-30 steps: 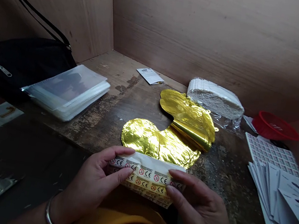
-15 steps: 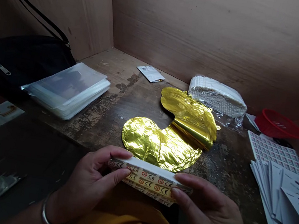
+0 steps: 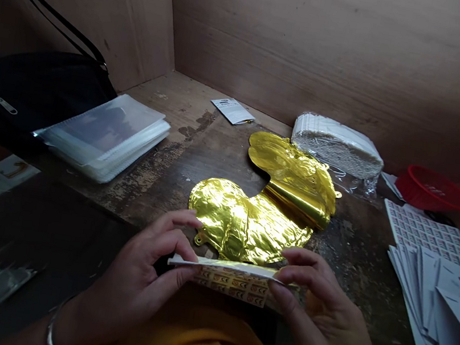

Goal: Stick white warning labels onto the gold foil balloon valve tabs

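1. The label strip (image 3: 234, 285) lies between the hands, just in front of the body; its long axis runs crosswise from one hand to the other; its white backing (image 3: 224, 266) tilts almost edge-on above the printed rows.
2. The left hand (image 3: 132, 273) is half closed; the left thumb (image 3: 173, 276) and left fingers (image 3: 173, 233) pinch the strip's left end.
3. The right hand (image 3: 317, 307) is also half closed, with the right fingers (image 3: 303, 261) curved over the strip's right end; it has hold of that end, though the exact grip is partly hidden.
4. Neither hand is clearly nearer; each sits at one end, with the strip's middle bare between them.
5. A gold foil balloon (image 3: 248, 221) lies just beyond both hands, on the wooden bench (image 3: 225, 149); a second, rolled balloon (image 3: 298, 177) lies farther out.
6. Well beyond the right hand are a label sheet (image 3: 428, 237), a card pile (image 3: 422, 299) and a red basket (image 3: 432, 190); beyond the left hand are a plastic album (image 3: 105, 136) and a black bag (image 3: 30, 91).
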Tool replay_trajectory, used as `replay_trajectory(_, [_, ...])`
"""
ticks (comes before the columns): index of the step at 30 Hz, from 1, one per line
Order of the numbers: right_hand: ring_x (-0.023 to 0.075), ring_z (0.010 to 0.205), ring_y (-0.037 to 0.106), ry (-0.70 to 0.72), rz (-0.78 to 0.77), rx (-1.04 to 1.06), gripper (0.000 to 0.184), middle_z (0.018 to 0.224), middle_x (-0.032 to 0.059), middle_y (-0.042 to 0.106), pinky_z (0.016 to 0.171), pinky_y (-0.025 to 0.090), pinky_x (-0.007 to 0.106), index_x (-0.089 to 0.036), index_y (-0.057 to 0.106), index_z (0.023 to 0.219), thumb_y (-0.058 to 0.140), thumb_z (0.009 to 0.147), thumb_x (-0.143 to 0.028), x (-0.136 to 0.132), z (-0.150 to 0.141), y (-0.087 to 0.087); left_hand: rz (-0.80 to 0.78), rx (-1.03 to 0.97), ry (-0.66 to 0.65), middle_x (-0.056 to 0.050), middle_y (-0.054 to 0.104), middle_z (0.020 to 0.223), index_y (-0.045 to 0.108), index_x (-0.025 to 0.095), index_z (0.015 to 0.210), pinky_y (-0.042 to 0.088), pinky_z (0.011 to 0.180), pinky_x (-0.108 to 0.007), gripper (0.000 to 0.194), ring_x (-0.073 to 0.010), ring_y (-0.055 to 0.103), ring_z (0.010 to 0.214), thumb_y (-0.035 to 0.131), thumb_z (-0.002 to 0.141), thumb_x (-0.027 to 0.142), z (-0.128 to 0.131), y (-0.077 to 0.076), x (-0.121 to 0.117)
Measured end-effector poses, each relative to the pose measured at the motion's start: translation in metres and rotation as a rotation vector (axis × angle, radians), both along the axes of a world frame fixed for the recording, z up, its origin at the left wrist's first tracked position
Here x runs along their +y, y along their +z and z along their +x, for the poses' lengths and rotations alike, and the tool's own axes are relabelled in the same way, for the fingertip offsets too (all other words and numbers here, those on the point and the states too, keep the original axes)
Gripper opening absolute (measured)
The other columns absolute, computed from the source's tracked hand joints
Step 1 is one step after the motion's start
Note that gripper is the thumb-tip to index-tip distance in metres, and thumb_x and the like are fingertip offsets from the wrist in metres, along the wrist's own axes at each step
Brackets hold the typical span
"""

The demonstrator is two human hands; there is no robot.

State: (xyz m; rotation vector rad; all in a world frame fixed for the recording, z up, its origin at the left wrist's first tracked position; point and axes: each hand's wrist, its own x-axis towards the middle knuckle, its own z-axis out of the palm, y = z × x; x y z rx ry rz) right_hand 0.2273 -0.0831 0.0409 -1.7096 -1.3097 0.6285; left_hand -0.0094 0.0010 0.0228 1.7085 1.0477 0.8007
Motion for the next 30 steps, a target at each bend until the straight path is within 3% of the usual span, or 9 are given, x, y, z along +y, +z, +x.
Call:
replay_trajectory(2, [0.0220, 0.096, 0.064, 0.030, -0.061, 0.088, 0.013, 0.100, 0.0059, 0.067, 0.079, 0.052, 0.027, -0.023, 0.067, 0.072, 0.068, 0.081, -0.033, 0.002, 0.001, -0.003, -0.214, -0.088, -0.043, -0.004, 0.063, 0.084, 0.063, 0.020, 0.074, 0.049, 0.071, -0.025, 0.016, -0.0188, 0.060, 0.081, 0.065, 0.085, 0.032, 0.001, -0.002, 0.001])
replay_trajectory(5, [0.0179, 0.069, 0.062, 0.066, -0.220, 0.266, 0.019, 0.076, 0.0027, 0.065, 0.059, 0.052, 0.023, -0.022, 0.065, 0.074, 0.067, 0.082, -0.039, 0.002, 0.002, -0.008, -0.525, -0.231, -0.009, 0.003, 0.054, 0.063, 0.059, 0.018, 0.073, 0.041, 0.053, -0.018, 0.024, -0.0107, 0.050, 0.058, 0.069, 0.083, 0.037, 0.003, -0.008, 0.002])
replay_trajectory(10, [0.0138, 0.058, 0.054, 0.000, -0.275, 0.387, 0.024, 0.066, -0.0004, 0.059, 0.048, 0.047, 0.019, -0.020, 0.063, 0.075, 0.072, 0.077, -0.042, 0.000, 0.005, -0.019, -0.778, -0.448, -0.049, -0.001, 0.067, 0.078, 0.065, 0.016, 0.083, 0.049, 0.069, -0.022, 0.021, -0.0122, 0.060, 0.071, 0.076, 0.077, 0.033, 0.004, -0.016, 0.003])
replay_trajectory(14, [0.0148, 0.057, 0.055, -0.002, -0.367, 0.414, 0.027, 0.064, 0.0000, 0.059, 0.048, 0.047, 0.021, -0.021, 0.062, 0.074, 0.071, 0.077, -0.046, 0.001, 0.017, -0.027, -0.730, -0.413, -0.021, -0.006, 0.071, 0.086, 0.070, 0.014, 0.087, 0.050, 0.073, -0.024, 0.019, -0.0157, 0.063, 0.078, 0.075, 0.079, 0.031, 0.004, -0.016, -0.001])
replay_trajectory(16, [0.0176, 0.060, 0.058, -0.009, -0.390, 0.295, 0.027, 0.067, 0.0011, 0.061, 0.051, 0.049, 0.025, -0.022, 0.064, 0.077, 0.067, 0.079, -0.048, 0.002, 0.023, -0.028, -0.701, -0.393, -0.014, -0.005, 0.071, 0.084, 0.070, 0.014, 0.086, 0.050, 0.070, -0.024, 0.018, -0.0159, 0.063, 0.075, 0.073, 0.079, 0.031, 0.006, -0.016, -0.003])
replay_trajectory(20, [0.0258, 0.086, 0.063, -0.163, -0.021, -0.302, 0.015, 0.093, 0.0054, 0.068, 0.075, 0.051, 0.036, -0.026, 0.069, 0.088, 0.064, 0.082, -0.038, 0.010, 0.015, -0.016, -0.601, -0.336, -0.047, -0.005, 0.071, 0.085, 0.072, 0.016, 0.090, 0.050, 0.070, -0.024, 0.016, -0.0168, 0.062, 0.078, 0.067, 0.084, 0.030, 0.013, -0.015, -0.007])
replay_trajectory(24, [0.0250, 0.092, 0.060, 0.183, 0.281, -0.455, 0.013, 0.092, 0.0061, 0.067, 0.081, 0.050, 0.038, -0.026, 0.070, 0.092, 0.062, 0.085, -0.019, 0.028, -0.020, 0.002, -0.407, -0.229, -0.139, -0.003, 0.070, 0.083, 0.072, 0.017, 0.090, 0.047, 0.069, -0.023, 0.016, -0.0155, 0.060, 0.076, 0.060, 0.089, 0.027, 0.020, -0.016, -0.007])
replay_trajectory(27, [0.0232, 0.091, 0.058, 0.361, 0.254, -0.447, 0.016, 0.090, 0.0073, 0.066, 0.076, 0.052, 0.035, -0.021, 0.069, 0.098, 0.063, 0.085, -0.014, 0.040, -0.037, 0.005, -0.258, -0.179, -0.210, -0.001, 0.068, 0.079, 0.070, 0.016, 0.088, 0.044, 0.067, -0.022, 0.017, -0.0131, 0.057, 0.072, 0.056, 0.092, 0.024, 0.021, -0.018, -0.006])
replay_trajectory(30, [0.0207, 0.089, 0.057, 0.405, 0.181, -0.377, 0.013, 0.089, 0.0069, 0.064, 0.073, 0.052, 0.032, -0.019, 0.068, 0.096, 0.062, 0.086, -0.013, 0.042, -0.038, 0.003, -0.178, -0.164, -0.247, 0.000, 0.067, 0.079, 0.069, 0.018, 0.089, 0.043, 0.067, -0.021, 0.015, -0.0115, 0.058, 0.071, 0.055, 0.093, 0.021, 0.020, -0.020, -0.003])
